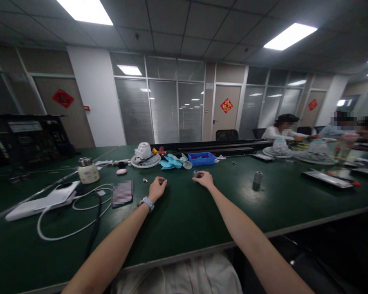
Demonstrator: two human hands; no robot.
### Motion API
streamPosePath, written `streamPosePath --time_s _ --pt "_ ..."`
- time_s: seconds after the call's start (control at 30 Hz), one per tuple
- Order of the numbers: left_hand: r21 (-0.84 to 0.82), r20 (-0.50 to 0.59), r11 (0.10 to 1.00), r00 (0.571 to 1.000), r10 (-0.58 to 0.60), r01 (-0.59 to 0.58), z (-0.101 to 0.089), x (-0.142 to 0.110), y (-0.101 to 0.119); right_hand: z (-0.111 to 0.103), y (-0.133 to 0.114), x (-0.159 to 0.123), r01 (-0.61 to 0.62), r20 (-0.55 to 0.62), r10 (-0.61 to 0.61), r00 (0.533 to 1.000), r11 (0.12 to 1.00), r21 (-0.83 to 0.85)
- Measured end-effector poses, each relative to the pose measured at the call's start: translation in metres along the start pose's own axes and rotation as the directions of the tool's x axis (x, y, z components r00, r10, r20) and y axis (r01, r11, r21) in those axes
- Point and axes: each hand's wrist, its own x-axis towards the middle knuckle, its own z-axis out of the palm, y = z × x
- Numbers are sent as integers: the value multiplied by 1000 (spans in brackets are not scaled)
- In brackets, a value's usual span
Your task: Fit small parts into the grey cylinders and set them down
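Note:
My right hand [205,179] is closed round a short grey metal cylinder [196,174] that stands on the green table. Its fingers hide part of the cylinder. To the left, my left hand [158,189] hovers low over the tabletop with its fingers curled together. Whatever it may pinch is too small to make out. A similar grey metal cylinder [257,179] stands upright on the table, apart from my right hand. Beyond my hands lie light blue fan blades [172,162] and a blue bin [201,158] with small parts inside.
A white fan housing [143,156] sits at the back. On the left are a cream bottle [88,171], a white power bank [43,204], a coiled white cable [58,238] and a dark computer case [24,143]. At right, people sit near more fan parts [280,148] and a tray [327,179].

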Motion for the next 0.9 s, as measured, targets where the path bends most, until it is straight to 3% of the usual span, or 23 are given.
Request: streamPosePath --time_s 0.1,0.23,0.33,0.4,0.73,0.83,0.9 --pt "16 -46 998 997 59 -58 11 2 13 -1 3 0 9 23 -9 1000 1000 17" --pt "65 -46 946 946 321 -318 41 -1 62 4 4 -4 38 31 -39 999 999 36" --pt "119 -46 932 936 348 -341 60 -4 98 8 5 -5 64 32 -66 997 996 54" --pt "138 -41 934 940 338 -329 67 -3 111 10 6 -4 70 41 -72 997 996 48" --pt "267 13 879 913 407 -396 66 3 120 12 3 -6 52 23 -52 998 998 27" --pt "295 -6 865 905 426 -406 54 6 119 12 3 -7 33 31 -34 999 999 14" --pt "311 -42 866 904 425 -392 41 8 107 11 1 -8 41 24 -41 999 999 4"
